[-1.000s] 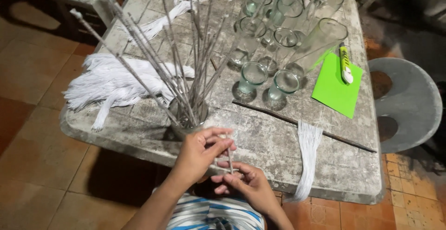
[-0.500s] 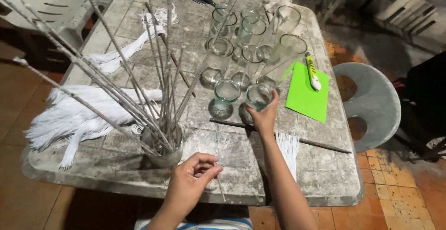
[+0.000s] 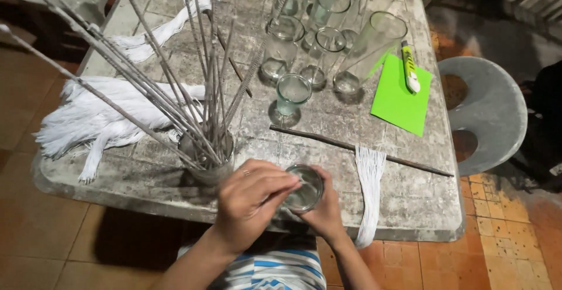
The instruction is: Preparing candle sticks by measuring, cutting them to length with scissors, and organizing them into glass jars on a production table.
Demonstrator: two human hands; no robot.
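— What did your hands have?

— My right hand (image 3: 321,211) was wrapped around a small glass (image 3: 303,187), holding it from under and behind. My left hand (image 3: 253,199) lay over the front of it, with the fingers (image 3: 280,186) bent and pressed on the rim. Whether they pinched anything, I could not tell.

— Where was the glass?

— Right at the near edge of the table (image 3: 410,202), just in front of my striped shirt (image 3: 275,269).

— What was next to it?

— A jar (image 3: 206,160) stood just to the left, full of long thin sticks (image 3: 146,73) that leaned out every way. A bunch of white strings (image 3: 369,190) hung over the edge on the right. A dark rod (image 3: 357,148) lay flat behind my hands.

— And farther back?

— One short glass (image 3: 291,95) stood by itself. Behind it was a group of tall glasses (image 3: 328,32). A green card (image 3: 401,94) lay to the right with a cutter (image 3: 410,66) on it. A big pile of white threads (image 3: 99,117) lay on the left. A grey chair (image 3: 489,108) stood beside the table.
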